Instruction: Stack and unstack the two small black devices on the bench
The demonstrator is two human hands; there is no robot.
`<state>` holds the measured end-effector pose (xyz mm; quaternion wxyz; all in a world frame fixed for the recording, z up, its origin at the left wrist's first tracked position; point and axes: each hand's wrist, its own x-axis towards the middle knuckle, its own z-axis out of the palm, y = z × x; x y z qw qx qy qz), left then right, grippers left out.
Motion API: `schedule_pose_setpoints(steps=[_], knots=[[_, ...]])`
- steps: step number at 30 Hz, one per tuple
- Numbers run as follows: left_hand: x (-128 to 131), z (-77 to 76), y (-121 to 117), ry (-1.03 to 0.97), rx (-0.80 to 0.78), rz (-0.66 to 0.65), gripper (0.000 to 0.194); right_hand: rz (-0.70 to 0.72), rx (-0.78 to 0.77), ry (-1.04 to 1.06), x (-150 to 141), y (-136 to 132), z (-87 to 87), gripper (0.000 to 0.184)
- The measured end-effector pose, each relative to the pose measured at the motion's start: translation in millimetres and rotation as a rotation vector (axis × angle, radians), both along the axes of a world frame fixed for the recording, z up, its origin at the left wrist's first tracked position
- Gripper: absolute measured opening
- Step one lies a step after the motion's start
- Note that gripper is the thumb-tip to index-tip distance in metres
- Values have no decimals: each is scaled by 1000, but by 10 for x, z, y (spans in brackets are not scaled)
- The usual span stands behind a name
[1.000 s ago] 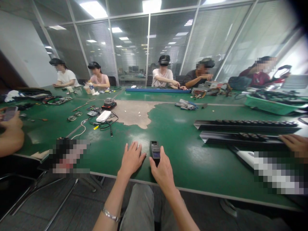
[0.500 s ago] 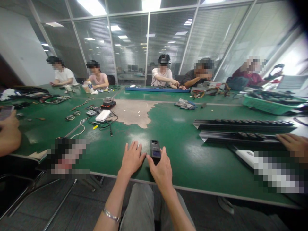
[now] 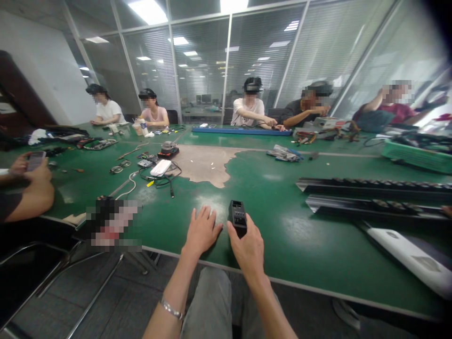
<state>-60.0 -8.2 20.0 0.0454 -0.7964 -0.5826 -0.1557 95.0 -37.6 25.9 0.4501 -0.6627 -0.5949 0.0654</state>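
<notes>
My right hand [image 3: 249,245] is wrapped round the lower part of a small black box-shaped device [image 3: 237,214], thumb on its left side and fingers on its right. Small buttons or markings and openings show on the device's face; its exact kind is unclear. Just left of it, my left hand [image 3: 204,229] lies flat on the green tabletop [image 3: 282,254] with fingers stretched out, holding nothing. A gap separates that hand from the device.
Ahead lie a white box with cables [image 3: 161,168], eyeglasses [image 3: 120,166] and gloves [image 3: 285,153]. On the right are long black metal strips [image 3: 356,205], a white device [image 3: 406,254] and a green basket [image 3: 416,157]. Several people sit around; one at left holds a phone [image 3: 36,161].
The view has turned slightly left, so the scene sits further right. The device's screen looked bluish before and now appears dark. My hands keep nearly the same pose.
</notes>
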Motion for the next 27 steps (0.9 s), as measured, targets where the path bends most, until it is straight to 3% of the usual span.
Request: schedule_pose_setpoints(steps=[5,8,18,27], knots=[[1,24,-29,-2,15,5,48,-17,67,38,63,-13,278,68],[2,26,-41,-3,24,3,48,-52,102,32,184,-20,324,69],[3,16,-43,-1,16,3,49,-100,-63,-54,757,-5,-18,63],[13,1,-22,16,11,-3,53,-77,-30,-68,847,-21,-186,62]])
